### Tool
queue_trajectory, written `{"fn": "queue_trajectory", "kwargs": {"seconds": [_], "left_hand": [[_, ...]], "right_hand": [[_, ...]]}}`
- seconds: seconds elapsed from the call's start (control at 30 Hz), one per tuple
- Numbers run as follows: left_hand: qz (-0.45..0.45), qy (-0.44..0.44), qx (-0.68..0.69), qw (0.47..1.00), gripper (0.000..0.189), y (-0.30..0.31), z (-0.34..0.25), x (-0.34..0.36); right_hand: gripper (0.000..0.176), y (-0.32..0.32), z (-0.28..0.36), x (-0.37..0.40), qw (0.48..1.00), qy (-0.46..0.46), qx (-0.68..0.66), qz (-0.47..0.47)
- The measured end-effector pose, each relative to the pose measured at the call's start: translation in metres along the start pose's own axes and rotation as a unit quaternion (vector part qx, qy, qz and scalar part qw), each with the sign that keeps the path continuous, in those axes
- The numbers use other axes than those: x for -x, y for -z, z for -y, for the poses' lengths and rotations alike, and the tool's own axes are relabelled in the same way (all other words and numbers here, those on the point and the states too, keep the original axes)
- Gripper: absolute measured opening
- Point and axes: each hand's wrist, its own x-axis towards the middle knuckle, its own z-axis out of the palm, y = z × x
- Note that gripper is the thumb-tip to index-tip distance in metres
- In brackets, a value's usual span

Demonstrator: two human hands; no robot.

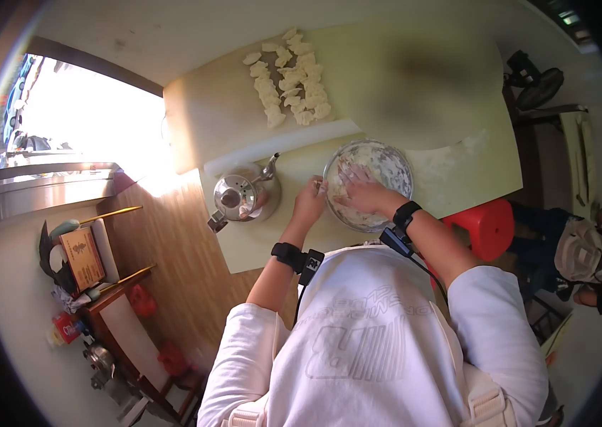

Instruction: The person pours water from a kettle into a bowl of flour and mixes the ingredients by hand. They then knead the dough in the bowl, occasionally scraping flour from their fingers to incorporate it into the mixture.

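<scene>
A round metal bowl [405,165] stands near the front of the table, its inside coated with flour and a pale, crumbly dough mixture [366,155]. My left hand [308,203] grips the bowl's left rim, its fingers closed around the edge. Inside the bowl, my right hand [361,193] lies on the mixture with fingers spread apart. A shiny metal kettle [262,193] stands to the left of the bowl, its spout towards the back.
Rows of white, dumpling-like pieces [307,82] lie at the back of the pale table [244,245]. Flour dusts the surface right of the bowl. A red stool [494,229] stands at the right front edge. Lower left is a wooden shelf [119,302].
</scene>
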Motion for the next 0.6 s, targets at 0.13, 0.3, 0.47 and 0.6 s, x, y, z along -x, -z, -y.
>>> {"fn": "queue_trajectory", "kwargs": {"seconds": [0.13, 0.3, 0.47, 0.6], "left_hand": [[0.014, 0.024, 0.010, 1.000, 0.025, 0.003, 0.004, -0.001], [0.040, 0.039, 0.004, 0.998, 0.029, 0.002, 0.010, -0.001], [0.016, 0.026, 0.017, 0.999, 0.028, -0.004, 0.011, 0.001], [0.031, -0.013, -0.052, 0.998, 0.025, -0.005, 0.017, 0.003]], "right_hand": [[0.068, 0.017, -0.022, -0.008, 0.987, 0.071, -0.106, 0.097], [0.070, 0.035, -0.031, 0.018, 0.969, -0.017, -0.212, 0.124], [0.073, 0.016, -0.011, 0.022, 0.982, -0.096, -0.161, 0.025], [0.081, 0.019, 0.009, 0.020, 0.988, -0.111, -0.109, -0.020]]}}
